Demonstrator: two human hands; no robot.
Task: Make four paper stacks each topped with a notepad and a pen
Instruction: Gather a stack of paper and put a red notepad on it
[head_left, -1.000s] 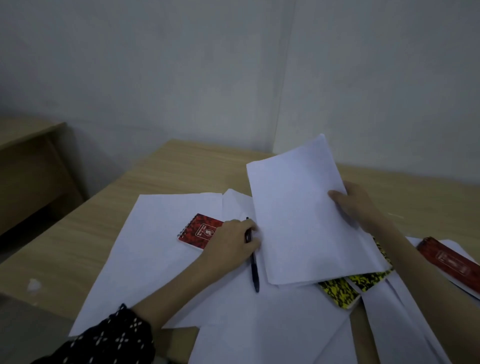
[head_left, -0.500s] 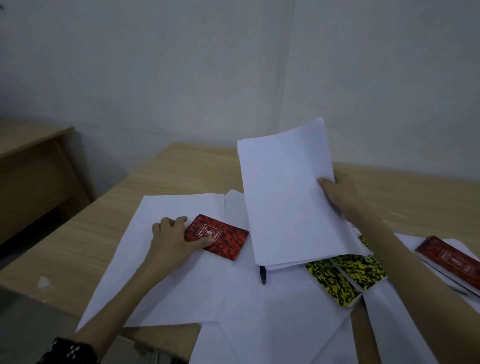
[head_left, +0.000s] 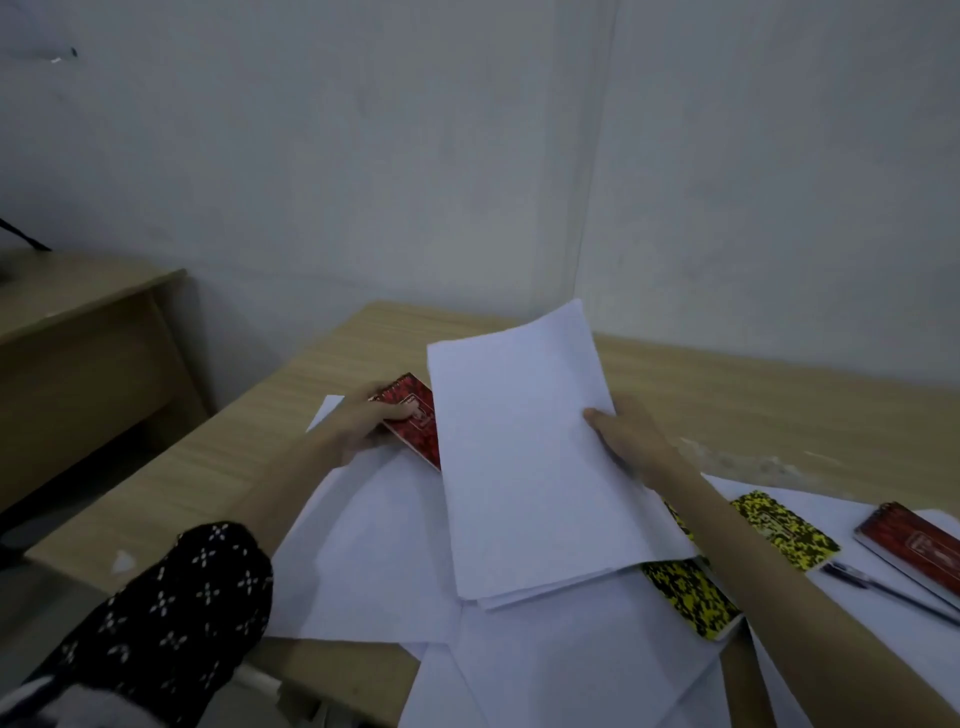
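My right hand (head_left: 631, 439) grips a sheaf of white paper (head_left: 530, 452) by its right edge and holds it tilted above the table. My left hand (head_left: 363, 421) holds a red spiral notepad (head_left: 415, 415) raised off the loose sheets, its right half hidden behind the sheaf. Loose white sheets (head_left: 374, 561) lie spread over the table. Two yellow-and-black notepads (head_left: 685, 597) (head_left: 779, 530) lie at the right, the nearer partly under the sheaf. Another red notepad (head_left: 914, 551) and a dark pen (head_left: 883, 592) lie at the far right.
The wooden table (head_left: 753, 405) stands in a corner of white walls; its left edge runs diagonally. A second wooden desk (head_left: 78, 332) stands at the left, across a gap. Some sheets overhang the near table edge.
My left hand has picked up the red notepad and carried it up and back. The pen below the sheaf is no longer visible. The camera has shifted, showing more of the right side.
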